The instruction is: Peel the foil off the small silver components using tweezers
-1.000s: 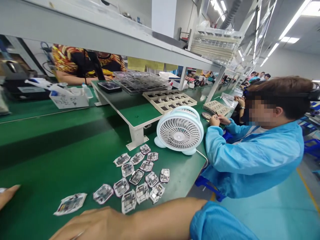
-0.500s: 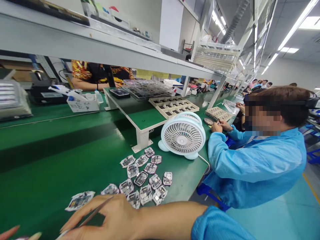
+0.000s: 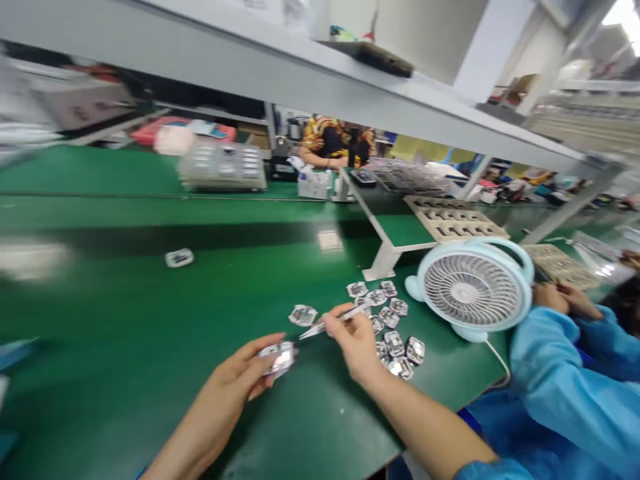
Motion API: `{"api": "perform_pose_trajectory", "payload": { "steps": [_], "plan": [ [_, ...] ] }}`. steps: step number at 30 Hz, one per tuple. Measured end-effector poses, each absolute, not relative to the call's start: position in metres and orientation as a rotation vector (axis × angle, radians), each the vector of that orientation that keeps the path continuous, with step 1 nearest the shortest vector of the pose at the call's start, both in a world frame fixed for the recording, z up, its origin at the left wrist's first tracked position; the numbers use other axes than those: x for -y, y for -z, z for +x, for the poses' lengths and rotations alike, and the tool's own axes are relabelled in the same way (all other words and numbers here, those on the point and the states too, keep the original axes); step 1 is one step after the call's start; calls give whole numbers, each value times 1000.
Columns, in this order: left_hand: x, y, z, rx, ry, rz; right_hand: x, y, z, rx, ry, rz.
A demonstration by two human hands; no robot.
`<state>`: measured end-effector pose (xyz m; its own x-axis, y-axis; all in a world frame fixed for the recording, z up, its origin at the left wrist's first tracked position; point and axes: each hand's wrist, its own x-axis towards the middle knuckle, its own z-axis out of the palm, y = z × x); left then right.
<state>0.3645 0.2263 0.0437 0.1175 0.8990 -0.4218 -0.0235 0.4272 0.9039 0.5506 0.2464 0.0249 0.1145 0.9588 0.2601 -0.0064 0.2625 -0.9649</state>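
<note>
Left hand (image 3: 235, 377), lower centre of the frame: fingers closed, a small electronic unit (image 3: 280, 358) pinched by its edges between thumb and fingers, clear of the bench (image 3: 150, 313). Right hand (image 3: 353, 337), just right of centre: thumb and fingers closed round tweezers (image 3: 333, 320).

Unit judged light and stiff, its pale rim probably smooth and a little slippery, its exposed parts probably fragile. Best taken by the rim at opposite edges, inner face left untouched. Tweezers judged light and springy, best gripped mid-shank, as is done here.

Component face of the unit is turned up toward the camera; long axis seems to run roughly across the frame, though exact tilt is lost to blur and fingers. Tweezers are slanted from upper right to lower left, tips directed toward the unit, near but apart.

Further out, loose units (image 3: 393, 343) are scattered beside the right hand; a fan (image 3: 470, 290) is stood beyond, at right.
</note>
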Motion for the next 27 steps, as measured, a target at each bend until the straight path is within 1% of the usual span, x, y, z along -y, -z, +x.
{"api": "perform_pose_trajectory", "payload": {
  "steps": [2,4,12,20,27],
  "plan": [
    [-225,-47,367,-1244,-853,884,-245,-26,550,1128,-1050,-1045],
    [-224,-46,368,-1204,-875,896,-242,-26,549,1132,-1091,-1053],
    [-218,-43,371,-1139,-897,938,-231,-26,545,1389,-1028,-964],
    [-217,-42,371,-1123,-885,980,-232,-26,545,1412,-1049,-909],
    [-217,-47,370,-1084,-911,974,-232,-33,546,1620,-899,-828]
  ]
}}
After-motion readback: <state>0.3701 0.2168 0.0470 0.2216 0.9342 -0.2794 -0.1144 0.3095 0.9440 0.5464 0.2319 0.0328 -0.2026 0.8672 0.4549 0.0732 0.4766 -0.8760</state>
